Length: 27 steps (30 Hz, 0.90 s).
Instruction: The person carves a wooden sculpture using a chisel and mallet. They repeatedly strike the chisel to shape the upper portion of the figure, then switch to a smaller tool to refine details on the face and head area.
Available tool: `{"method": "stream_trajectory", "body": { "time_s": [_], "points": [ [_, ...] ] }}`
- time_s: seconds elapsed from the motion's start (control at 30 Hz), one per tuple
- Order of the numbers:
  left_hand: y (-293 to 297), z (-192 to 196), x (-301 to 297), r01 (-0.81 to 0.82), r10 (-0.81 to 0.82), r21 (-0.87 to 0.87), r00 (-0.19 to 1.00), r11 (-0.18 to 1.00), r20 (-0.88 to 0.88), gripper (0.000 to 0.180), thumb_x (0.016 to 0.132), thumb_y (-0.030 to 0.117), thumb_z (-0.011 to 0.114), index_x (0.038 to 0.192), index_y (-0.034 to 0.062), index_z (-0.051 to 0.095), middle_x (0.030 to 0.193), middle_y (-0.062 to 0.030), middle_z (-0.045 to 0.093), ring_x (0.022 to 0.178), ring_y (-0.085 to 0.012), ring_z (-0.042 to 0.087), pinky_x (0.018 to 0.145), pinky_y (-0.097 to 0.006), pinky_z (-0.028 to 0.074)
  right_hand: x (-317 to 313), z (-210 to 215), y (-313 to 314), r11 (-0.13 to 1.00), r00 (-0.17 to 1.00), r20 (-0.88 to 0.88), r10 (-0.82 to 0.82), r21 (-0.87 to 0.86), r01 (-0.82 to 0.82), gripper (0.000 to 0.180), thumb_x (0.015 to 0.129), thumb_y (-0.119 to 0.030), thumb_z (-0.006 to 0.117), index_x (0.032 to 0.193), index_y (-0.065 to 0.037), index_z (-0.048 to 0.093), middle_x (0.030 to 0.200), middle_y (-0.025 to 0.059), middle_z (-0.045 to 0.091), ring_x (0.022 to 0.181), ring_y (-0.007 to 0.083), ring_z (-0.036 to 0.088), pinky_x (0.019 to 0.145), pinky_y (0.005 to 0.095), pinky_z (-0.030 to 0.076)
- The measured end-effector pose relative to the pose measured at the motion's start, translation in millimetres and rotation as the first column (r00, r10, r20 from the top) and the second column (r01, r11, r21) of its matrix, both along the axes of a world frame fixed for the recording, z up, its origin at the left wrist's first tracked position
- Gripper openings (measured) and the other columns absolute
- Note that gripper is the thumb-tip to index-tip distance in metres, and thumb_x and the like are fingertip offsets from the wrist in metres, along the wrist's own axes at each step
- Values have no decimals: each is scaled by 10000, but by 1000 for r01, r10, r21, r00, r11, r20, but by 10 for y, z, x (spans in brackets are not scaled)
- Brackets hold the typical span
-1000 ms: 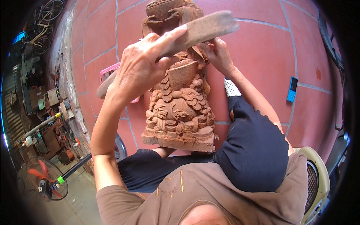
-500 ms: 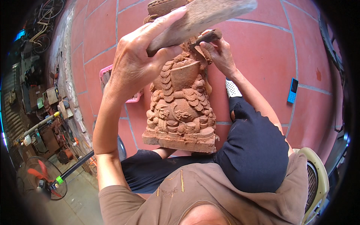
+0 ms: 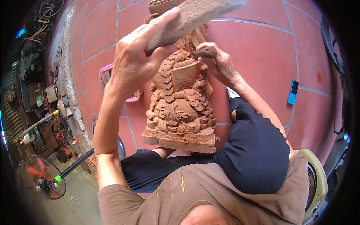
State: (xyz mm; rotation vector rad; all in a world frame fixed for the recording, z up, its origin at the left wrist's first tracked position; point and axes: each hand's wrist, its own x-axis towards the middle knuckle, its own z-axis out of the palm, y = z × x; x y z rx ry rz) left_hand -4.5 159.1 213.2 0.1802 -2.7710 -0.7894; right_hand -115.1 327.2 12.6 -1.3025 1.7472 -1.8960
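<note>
A reddish-brown wood carving (image 3: 180, 108) with coin-like strings, a bowl shape and rounded lumps lies lengthwise before me between my legs. My left hand (image 3: 135, 60) is closed round one end of a wooden mallet (image 3: 200, 18), a thick, worn greyish bar raised over the carving's far part. In my right hand (image 3: 221, 63) is a chisel (image 3: 207, 52), gripped by its dark handle at the carving's upper right side. The handle's butt points up toward me. My fingers and the carving's relief hide the chisel's blade. Mallet and chisel are apart.
Left of the carving, partly behind my left forearm, sits a pink basket (image 3: 135, 98) holding chisel-like tools. A blue phone (image 3: 293, 92) lies on the red tiles (image 3: 258, 60) at right. A fan (image 3: 43, 176) and clutter stand far left; a chair (image 3: 317, 180) is at lower right.
My right hand has come nearer to me along the carving's right side, tilting the chisel more upright. The left hand and mallet have shifted slightly left.
</note>
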Motion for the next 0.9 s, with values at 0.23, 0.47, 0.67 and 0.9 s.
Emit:
{"method": "stream_trajectory", "body": {
  "time_s": [0.23, 0.47, 0.67, 0.9],
  "points": [
    [-21, 5, 258, -109, 101, 107, 992, 988, 80, 673, 764, 53, 795, 1392, 177, 585, 1267, -147, 672, 1122, -256, 671, 960, -374, 526, -135, -86, 73, 997, 737, 675, -19, -47, 68, 237, 1007, -118, 587, 1221, -27, 542, 1168, 125, 667, 1061, 199, 662, 939, 362, 590],
    [-118, -137, 555, -297, 288, 480, 953, 825, 94, 640, 808, 14, 763, 1407, 134, 574, 1256, -108, 677, 1094, -197, 662, 956, -329, 542, -225, -178, 151, 967, 363, 906, 218, -251, 43, 297, 1013, -211, 583, 1240, -30, 523, 1215, 211, 642, 1115, 269, 651, 969, 460, 582],
    [-103, -95, 637, -471, 436, 472, 880, 745, 190, 640, 823, 30, 764, 1419, 158, 570, 1124, -123, 712, 987, -162, 693, 881, -301, 565, -232, -119, 155, 968, 335, 915, 224, -249, 31, 320, 1020, -235, 562, 1255, -25, 506, 1254, 220, 625, 1153, 300, 633, 994, 514, 557],
    [-87, -139, 646, -444, 407, 499, 894, 745, 187, 657, 820, 49, 776, 1428, 169, 560, 1078, -115, 723, 954, -148, 694, 831, -290, 575, -259, -107, 149, 958, 265, 928, 263, -283, 37, 311, 1019, -221, 565, 1259, -32, 506, 1267, 214, 622, 1178, 307, 624, 995, 514, 553]
  ]
}}
